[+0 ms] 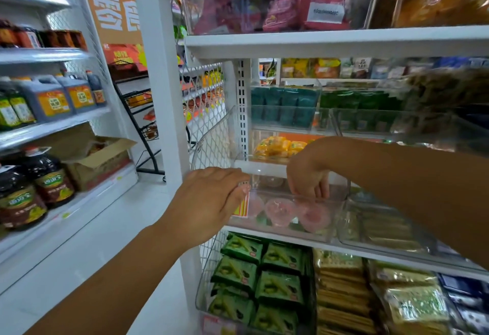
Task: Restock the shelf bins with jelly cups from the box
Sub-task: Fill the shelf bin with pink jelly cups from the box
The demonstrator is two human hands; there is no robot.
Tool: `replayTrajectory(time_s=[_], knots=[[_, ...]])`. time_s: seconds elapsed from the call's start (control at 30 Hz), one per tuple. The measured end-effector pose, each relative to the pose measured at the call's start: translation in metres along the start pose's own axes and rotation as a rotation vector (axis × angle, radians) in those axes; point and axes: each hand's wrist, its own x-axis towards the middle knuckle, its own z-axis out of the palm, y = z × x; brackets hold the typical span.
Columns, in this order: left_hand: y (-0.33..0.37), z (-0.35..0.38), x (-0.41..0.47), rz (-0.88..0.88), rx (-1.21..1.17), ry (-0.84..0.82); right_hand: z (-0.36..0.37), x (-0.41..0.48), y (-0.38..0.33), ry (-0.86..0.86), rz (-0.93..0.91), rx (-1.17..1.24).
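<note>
Jelly cups [280,211], pink, in a row behind the front wall of the clear bin [328,234] on the shelf [344,252]. Reached into the bin with the right hand [308,176], fingers curled downward; could not tell whether pinching anything. Pressed the left hand [211,197], fingers straight, against the bin's left front corner.
</note>
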Motion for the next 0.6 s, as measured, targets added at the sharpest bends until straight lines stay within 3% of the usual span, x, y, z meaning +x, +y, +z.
replayTrajectory(time_s=[0.17, 0.23, 0.3, 0.37, 0.43, 0.5, 0.53, 0.6], knots=[[0.002, -0.002, -0.002, -0.026, -0.005, -0.012, 0.004, -0.022, 0.0, 0.102, -0.053, 0.034], [0.007, -0.004, -0.004, -0.037, -0.018, 0.056, 0.004, -0.043, 0.001, 0.348, -0.146, -0.003], [0.02, -0.009, -0.009, -0.025, -0.036, 0.208, 0.01, -0.065, 0.005, 0.716, -0.265, 0.074], [0.045, -0.011, -0.024, -0.017, -0.12, 0.388, 0.033, -0.088, 0.007, 1.023, -0.424, 0.395], [0.076, -0.001, -0.048, 0.014, -0.239, 0.457, 0.077, -0.114, 0.008, 1.165, -0.636, 0.783], [0.105, 0.027, -0.08, 0.078, -0.349, 0.332, 0.138, -0.132, 0.011, 1.028, -0.8, 1.055], [0.118, 0.048, -0.098, 0.098, -0.381, 0.209, 0.171, -0.131, 0.016, 0.846, -0.833, 1.129], [0.148, 0.094, -0.138, 0.043, -0.48, -0.129, 0.238, -0.111, 0.025, 0.411, -0.723, 1.12]])
